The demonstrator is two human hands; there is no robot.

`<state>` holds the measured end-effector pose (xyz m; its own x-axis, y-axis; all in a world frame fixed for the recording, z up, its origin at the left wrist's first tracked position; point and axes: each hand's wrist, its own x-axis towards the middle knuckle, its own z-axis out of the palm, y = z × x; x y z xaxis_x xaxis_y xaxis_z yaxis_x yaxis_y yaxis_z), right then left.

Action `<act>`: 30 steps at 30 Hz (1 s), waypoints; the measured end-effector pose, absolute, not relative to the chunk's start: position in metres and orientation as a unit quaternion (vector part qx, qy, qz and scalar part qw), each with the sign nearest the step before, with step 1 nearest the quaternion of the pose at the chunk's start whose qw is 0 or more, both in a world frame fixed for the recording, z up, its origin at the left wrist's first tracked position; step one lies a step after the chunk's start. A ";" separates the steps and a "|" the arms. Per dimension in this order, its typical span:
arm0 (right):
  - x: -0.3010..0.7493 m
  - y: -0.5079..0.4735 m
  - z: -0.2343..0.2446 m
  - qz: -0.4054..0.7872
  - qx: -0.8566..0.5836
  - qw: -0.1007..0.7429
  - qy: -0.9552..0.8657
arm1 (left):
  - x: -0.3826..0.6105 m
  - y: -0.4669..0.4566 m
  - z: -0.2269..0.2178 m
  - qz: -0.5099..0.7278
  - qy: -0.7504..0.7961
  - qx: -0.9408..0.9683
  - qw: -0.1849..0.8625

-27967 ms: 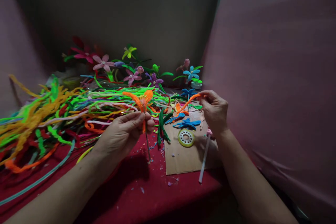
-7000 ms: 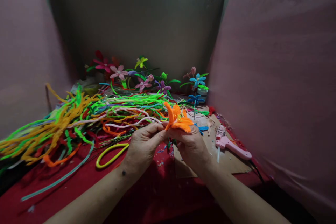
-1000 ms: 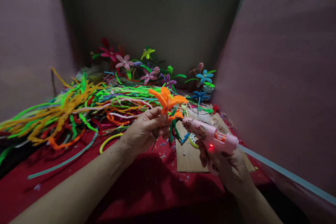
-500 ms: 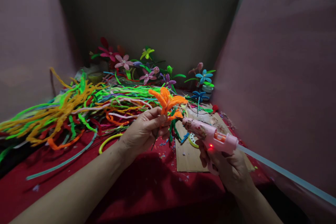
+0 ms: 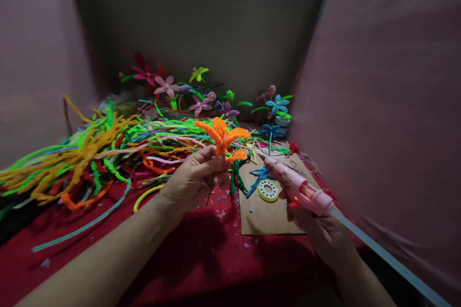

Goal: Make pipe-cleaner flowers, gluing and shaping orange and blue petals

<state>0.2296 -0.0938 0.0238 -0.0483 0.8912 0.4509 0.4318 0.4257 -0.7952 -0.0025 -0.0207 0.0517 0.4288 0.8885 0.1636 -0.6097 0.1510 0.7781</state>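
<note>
My left hand [image 5: 201, 172] pinches the base of an orange pipe-cleaner flower [image 5: 224, 136], whose petals spread above the fingers and a thin dark stem shows below. One petal [image 5: 236, 155] droops to the right. My right hand [image 5: 320, 230] is wrapped round a pink glue gun [image 5: 297, 184] with a small red light lit and a long clear glue stick [image 5: 389, 259] out of its back. The gun's nozzle points up and left, apart from the flower. Beneath the gun lie a cardboard piece [image 5: 259, 220] and a yellow-rimmed tape roll [image 5: 268, 190].
A heap of coloured pipe cleaners [image 5: 90, 148] covers the left of the red cloth [image 5: 173, 259]. Several finished flowers [image 5: 166, 86] stand at the back, with a blue flower [image 5: 276, 104] on the right. Blue pipe-cleaner pieces [image 5: 257, 180] lie on the cardboard. Pink walls rise on both sides.
The glue gun has drawn away from the orange flower to the right and tilted its nozzle up, uncovering the tape roll. My left hand keeps its hold on the flower.
</note>
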 end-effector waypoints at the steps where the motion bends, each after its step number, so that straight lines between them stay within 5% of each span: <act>1: 0.239 -0.092 0.022 0.170 -0.499 0.486 -0.698 | -0.002 -0.021 0.052 0.508 0.170 0.411 0.738; 4: 0.273 -0.086 0.016 0.020 -0.544 0.433 -0.719 | -0.002 -0.020 0.053 0.507 0.175 0.412 0.736; 12: 0.330 -0.069 0.002 -0.029 -0.720 0.139 -0.679 | -0.002 -0.018 0.048 0.502 0.178 0.414 0.738; 19: 0.347 -0.054 -0.004 -0.044 -0.732 0.077 -0.675 | -0.002 -0.016 0.046 0.503 0.172 0.404 0.744; 22: 0.333 -0.061 0.006 -0.125 -0.711 0.123 -0.681 | -0.002 -0.018 0.048 0.503 0.163 0.397 0.750; 25: 0.291 -0.077 0.021 -0.159 -0.674 0.294 -0.659 | -0.001 -0.022 0.050 0.492 0.145 0.397 0.762; 27: 0.250 -0.087 0.028 0.013 -0.594 0.433 -0.678 | 0.001 -0.026 0.051 0.486 0.139 0.401 0.764; 30: 0.187 -0.088 0.033 0.394 -0.491 0.524 -0.573 | 0.004 -0.031 0.051 0.482 0.138 0.401 0.767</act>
